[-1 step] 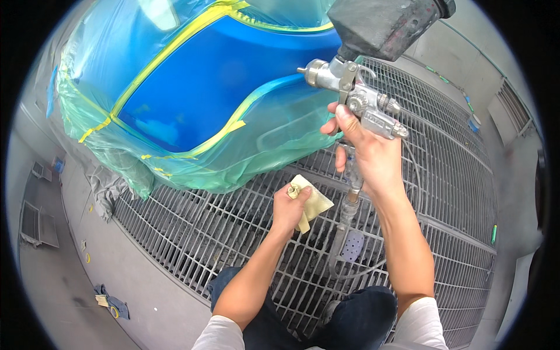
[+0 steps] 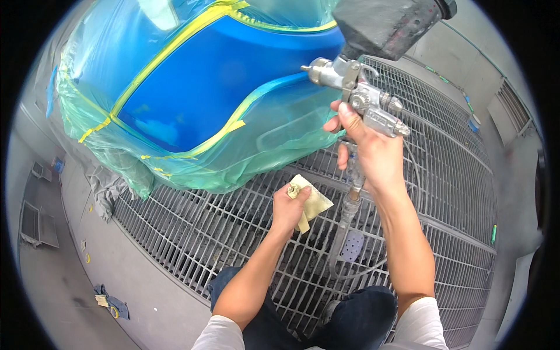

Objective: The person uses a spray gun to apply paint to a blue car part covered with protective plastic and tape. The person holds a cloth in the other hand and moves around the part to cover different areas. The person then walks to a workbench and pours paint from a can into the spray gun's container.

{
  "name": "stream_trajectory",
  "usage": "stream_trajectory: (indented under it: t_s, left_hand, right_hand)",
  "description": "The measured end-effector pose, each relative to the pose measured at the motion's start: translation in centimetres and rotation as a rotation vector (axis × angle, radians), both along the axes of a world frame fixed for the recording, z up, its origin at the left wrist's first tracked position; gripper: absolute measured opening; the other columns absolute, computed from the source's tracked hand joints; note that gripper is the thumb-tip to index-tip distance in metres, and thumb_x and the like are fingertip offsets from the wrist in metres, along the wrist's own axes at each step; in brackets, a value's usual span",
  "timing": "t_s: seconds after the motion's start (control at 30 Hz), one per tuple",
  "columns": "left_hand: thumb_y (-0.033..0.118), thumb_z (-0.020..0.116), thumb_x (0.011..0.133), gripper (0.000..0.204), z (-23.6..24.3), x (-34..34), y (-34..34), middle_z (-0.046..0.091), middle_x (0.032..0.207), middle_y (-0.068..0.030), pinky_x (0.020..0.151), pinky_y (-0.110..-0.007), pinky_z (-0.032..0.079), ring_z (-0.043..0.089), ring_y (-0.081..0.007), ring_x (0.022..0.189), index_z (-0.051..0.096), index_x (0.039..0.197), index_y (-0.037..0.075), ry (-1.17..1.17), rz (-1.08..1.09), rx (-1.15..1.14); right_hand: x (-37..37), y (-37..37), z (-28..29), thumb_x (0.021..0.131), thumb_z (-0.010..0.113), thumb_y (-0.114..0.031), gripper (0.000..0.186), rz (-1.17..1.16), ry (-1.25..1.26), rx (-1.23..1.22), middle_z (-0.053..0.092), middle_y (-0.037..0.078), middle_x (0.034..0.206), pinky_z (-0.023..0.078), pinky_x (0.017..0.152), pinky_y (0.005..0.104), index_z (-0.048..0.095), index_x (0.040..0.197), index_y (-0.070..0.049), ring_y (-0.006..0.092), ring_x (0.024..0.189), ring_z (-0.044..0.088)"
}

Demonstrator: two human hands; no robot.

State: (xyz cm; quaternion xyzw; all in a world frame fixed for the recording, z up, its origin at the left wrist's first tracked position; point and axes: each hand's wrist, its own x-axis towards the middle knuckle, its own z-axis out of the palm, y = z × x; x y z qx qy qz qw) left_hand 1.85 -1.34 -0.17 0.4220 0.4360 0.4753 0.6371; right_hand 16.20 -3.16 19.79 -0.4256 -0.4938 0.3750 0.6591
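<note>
My right hand (image 2: 373,149) is wrapped round the handle of a metal spray gun (image 2: 359,96), whose nozzle points left toward a blue car body panel (image 2: 233,70). On top of the gun sits a dark, stained paint cup (image 2: 385,26), partly cut off by the upper edge. A folded pale yellow cloth (image 2: 315,204) is gripped in my left hand (image 2: 289,207), low over the floor grating. Green masking film (image 2: 280,137) and yellow tape (image 2: 169,49) border the panel. The nozzle is apart from the panel.
An air hose (image 2: 338,251) hangs from the gun handle and loops over the metal floor grating (image 2: 449,186). A purple perforated sanding pad (image 2: 352,246) lies by it. Bunched grey sheeting (image 2: 105,189) rests left of the car. Rags and a tape roll (image 2: 114,312) lie lower left.
The spray gun and my right hand have shifted very slightly to the right. My left hand and the cloth have hardly moved.
</note>
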Motion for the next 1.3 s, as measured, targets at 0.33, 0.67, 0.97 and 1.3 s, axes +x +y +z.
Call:
stream_trajectory:
  t_s: [0.33,0.67,0.97,1.3]
  left_hand:
    - [0.01,0.069,0.095,0.011,-0.3,0.2,0.1,0.071,0.091,-0.005,0.072,-0.032,0.054,0.067,-0.0133,0.078,0.067,0.1,0.001,-0.001,-0.035,-0.028]
    - [0.009,0.068,0.096,0.01,-0.7,0.7,0.4,0.071,0.089,-0.0046,0.071,-0.032,0.052,0.066,-0.0121,0.078,0.067,0.099,-0.001,0.014,-0.027,-0.006]
    - [0.009,0.068,0.096,0.01,-0.8,-0.2,0.4,0.071,0.089,-0.0042,0.071,-0.031,0.053,0.066,-0.0117,0.078,0.068,0.1,0.0,0.003,-0.03,-0.008]
    - [0.01,0.069,0.096,0.011,-1.2,-0.2,0.5,0.07,0.089,-0.0035,0.071,-0.031,0.052,0.065,-0.0115,0.078,0.068,0.1,0.0,0.048,-0.044,-0.034]
  right_hand:
    - [3.5,-0.9,0.9,0.099,0.067,-0.019,0.026,-0.372,-0.042,-0.073,0.071,0.014,0.088,0.044,0.039,0.0253,0.067,0.112,0.004,0.0128,0.05,0.056]
    - [-0.2,-0.2,3.2,0.097,0.071,-0.019,0.025,-0.097,-0.056,0.001,0.071,0.011,0.084,0.044,0.04,0.0251,0.068,0.11,0.002,0.012,0.048,0.055]
    - [2.8,1.1,3.4,0.097,0.071,-0.021,0.027,-0.092,-0.027,-0.066,0.071,0.012,0.083,0.044,0.038,0.0256,0.067,0.107,0.004,0.0128,0.044,0.054]
    - [6.3,0.8,2.4,0.099,0.067,-0.019,0.024,-0.311,0.001,-0.074,0.07,0.013,0.087,0.043,0.037,0.0247,0.066,0.109,0.003,0.0126,0.045,0.054]
